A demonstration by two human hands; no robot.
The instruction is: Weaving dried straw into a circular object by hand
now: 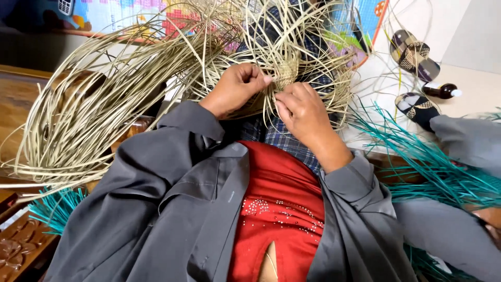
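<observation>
A small woven patch of pale straw (286,73) sits in my lap, with long loose straw strips (104,89) fanning out from it to the left and upward. My left hand (235,89) pinches strips at the left side of the woven patch, thumb pressed toward it. Just below the patch, my right hand (301,112) grips strips with its fingers curled. Both hands nearly touch. I wear a grey shirt over a red top, and blue checked cloth (282,138) covers my legs.
Teal-dyed strips (433,167) lie at the right, more at lower left (52,209). Patterned sandals (415,55) and a small dark bottle (441,91) rest on the pale floor at upper right. Another person's grey sleeve (469,138) is at the right edge. Wooden furniture (21,245) stands left.
</observation>
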